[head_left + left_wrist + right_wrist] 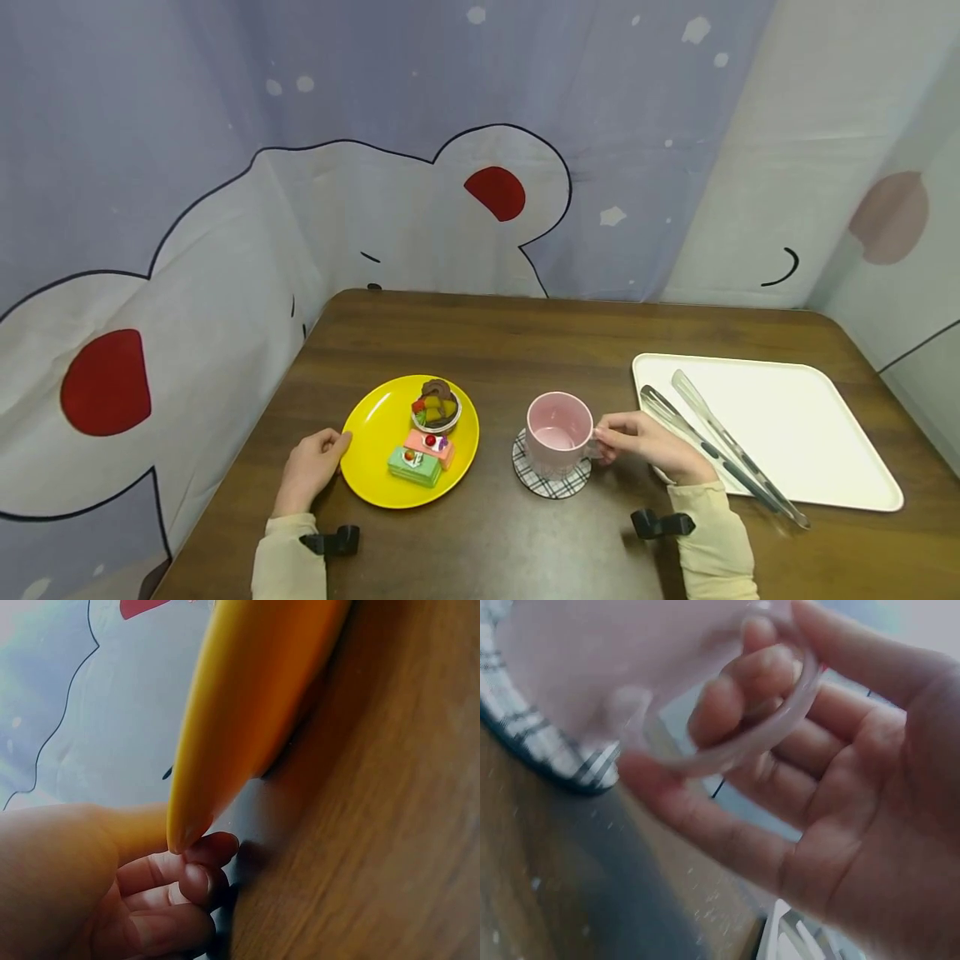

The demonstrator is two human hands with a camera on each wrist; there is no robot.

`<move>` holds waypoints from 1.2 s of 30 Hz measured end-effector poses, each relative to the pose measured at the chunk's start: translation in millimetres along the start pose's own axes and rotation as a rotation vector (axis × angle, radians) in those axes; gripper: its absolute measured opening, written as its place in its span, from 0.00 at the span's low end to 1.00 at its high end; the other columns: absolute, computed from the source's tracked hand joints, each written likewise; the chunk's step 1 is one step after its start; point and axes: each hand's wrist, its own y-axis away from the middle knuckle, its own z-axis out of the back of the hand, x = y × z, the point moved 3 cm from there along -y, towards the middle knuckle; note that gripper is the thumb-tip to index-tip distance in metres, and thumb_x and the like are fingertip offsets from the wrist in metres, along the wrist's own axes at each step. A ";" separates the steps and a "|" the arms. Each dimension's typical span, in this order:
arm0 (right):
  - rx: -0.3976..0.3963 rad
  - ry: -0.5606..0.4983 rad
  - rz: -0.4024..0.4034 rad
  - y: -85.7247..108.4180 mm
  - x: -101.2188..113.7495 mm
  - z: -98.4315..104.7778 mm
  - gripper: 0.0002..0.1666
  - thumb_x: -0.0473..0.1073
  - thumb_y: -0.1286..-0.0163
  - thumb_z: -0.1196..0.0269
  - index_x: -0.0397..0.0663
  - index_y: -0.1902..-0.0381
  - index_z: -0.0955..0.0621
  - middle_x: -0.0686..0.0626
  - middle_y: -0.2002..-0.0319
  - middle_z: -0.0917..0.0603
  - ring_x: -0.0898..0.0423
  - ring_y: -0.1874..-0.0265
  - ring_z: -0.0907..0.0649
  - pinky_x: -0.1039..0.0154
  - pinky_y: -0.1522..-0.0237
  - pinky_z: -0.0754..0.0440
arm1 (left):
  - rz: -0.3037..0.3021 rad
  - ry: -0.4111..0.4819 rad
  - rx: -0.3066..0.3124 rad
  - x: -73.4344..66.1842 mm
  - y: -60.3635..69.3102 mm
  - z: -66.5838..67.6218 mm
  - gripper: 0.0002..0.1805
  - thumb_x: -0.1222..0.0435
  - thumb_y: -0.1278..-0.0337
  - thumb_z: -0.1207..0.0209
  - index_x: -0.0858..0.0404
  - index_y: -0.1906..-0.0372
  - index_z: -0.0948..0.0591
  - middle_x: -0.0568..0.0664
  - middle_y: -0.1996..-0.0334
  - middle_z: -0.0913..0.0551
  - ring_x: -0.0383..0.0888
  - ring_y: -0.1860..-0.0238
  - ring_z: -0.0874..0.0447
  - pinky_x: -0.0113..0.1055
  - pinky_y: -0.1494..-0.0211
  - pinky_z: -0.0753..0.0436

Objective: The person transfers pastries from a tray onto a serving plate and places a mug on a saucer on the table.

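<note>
A yellow plate [367, 467] lies on the left of the table, bearing a green cake slice [415, 467], a pink cake slice [431, 447] and a small fruit tart [437, 407]. My left hand [309, 467] pinches the plate's left rim, thumb on top and fingers below, as the left wrist view shows at the yellow edge [225, 735]. A pink mug [558, 433] is on a round plaid coaster [552, 486]. With fingers curled through its handle [735, 750], my right hand [645, 442] holds the mug from the right side. Whether the mug touches the coaster I cannot tell.
At the right lies a white tray [810, 433]. Metal tongs [723, 450] with grey grips lie across its left part and over its front edge, close to my right forearm. A patterned curtain [420, 217] hangs behind the brown table [480, 550].
</note>
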 end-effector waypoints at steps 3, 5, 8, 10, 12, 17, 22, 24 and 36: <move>-0.009 -0.045 0.014 0.3 -4.0 -0.5 0.16 0.37 0.26 0.48 0.26 0.69 0.27 0.55 0.76 0.26 0.63 0.74 0.23 0.63 0.66 0.21 | 0.000 0.002 0.000 0.1 -0.1 0.0 0.18 0.54 0.31 0.49 0.66 0.64 0.22 0.47 0.80 0.29 0.43 0.74 0.31 0.34 0.67 0.35; -0.017 -0.067 0.015 0.4 -6.4 -0.7 0.15 0.37 0.26 0.48 0.26 0.69 0.27 0.56 0.76 0.27 0.63 0.75 0.24 0.62 0.66 0.21 | 0.002 0.001 0.000 0.2 0.0 0.1 0.18 0.54 0.31 0.50 0.66 0.64 0.22 0.48 0.80 0.28 0.43 0.74 0.31 0.34 0.67 0.35; -0.016 -0.082 0.013 0.1 -9.1 -0.8 0.15 0.36 0.26 0.50 0.26 0.68 0.28 0.56 0.76 0.27 0.64 0.75 0.25 0.62 0.67 0.22 | 0.005 0.005 -0.002 -0.2 0.3 0.6 0.18 0.54 0.31 0.50 0.66 0.64 0.22 0.48 0.79 0.27 0.43 0.73 0.30 0.34 0.67 0.35; -0.010 -0.078 0.010 -0.3 -10.0 -0.9 0.15 0.36 0.25 0.50 0.27 0.68 0.28 0.57 0.76 0.28 0.65 0.74 0.25 0.63 0.66 0.22 | 0.008 0.006 -0.004 -0.1 0.4 0.8 0.18 0.55 0.31 0.50 0.66 0.64 0.22 0.48 0.79 0.27 0.43 0.73 0.30 0.34 0.67 0.34; 0.005 -0.075 0.006 -0.6 -10.1 -1.4 0.15 0.37 0.25 0.52 0.27 0.68 0.28 0.56 0.76 0.28 0.65 0.74 0.26 0.63 0.66 0.22 | 0.002 0.010 -0.006 -0.2 0.6 1.1 0.18 0.55 0.31 0.50 0.66 0.64 0.22 0.48 0.79 0.27 0.43 0.74 0.30 0.34 0.67 0.34; 0.070 -0.065 -0.019 -1.1 -6.2 -3.7 0.20 0.40 0.22 0.56 0.25 0.66 0.28 0.55 0.75 0.29 0.60 0.74 0.26 0.60 0.63 0.20 | -0.003 0.014 -0.004 0.8 0.6 0.8 0.18 0.54 0.31 0.49 0.67 0.64 0.22 0.48 0.80 0.26 0.43 0.74 0.30 0.34 0.67 0.34; 0.121 -0.046 -0.037 -1.1 -3.1 -4.6 0.22 0.41 0.21 0.59 0.25 0.64 0.27 0.55 0.76 0.32 0.51 0.75 0.28 0.59 0.62 0.19 | 0.007 0.018 0.004 0.9 0.4 0.0 0.18 0.54 0.32 0.49 0.67 0.63 0.22 0.48 0.79 0.26 0.44 0.73 0.29 0.34 0.67 0.34; 0.125 -0.040 -0.038 -0.9 -3.5 -4.4 0.22 0.41 0.21 0.59 0.25 0.64 0.27 0.55 0.76 0.32 0.51 0.76 0.28 0.59 0.62 0.19 | 0.002 0.019 0.003 0.6 0.3 0.1 0.18 0.54 0.32 0.50 0.67 0.63 0.22 0.48 0.79 0.26 0.44 0.73 0.29 0.34 0.67 0.34; 0.114 -0.009 -0.044 -0.3 -0.4 -5.3 0.23 0.42 0.21 0.59 0.26 0.63 0.25 0.55 0.76 0.32 0.62 0.75 0.29 0.61 0.64 0.20 | 0.009 0.017 -0.012 1.0 -1.2 -0.7 0.19 0.54 0.31 0.50 0.67 0.63 0.21 0.48 0.78 0.25 0.44 0.72 0.28 0.33 0.66 0.33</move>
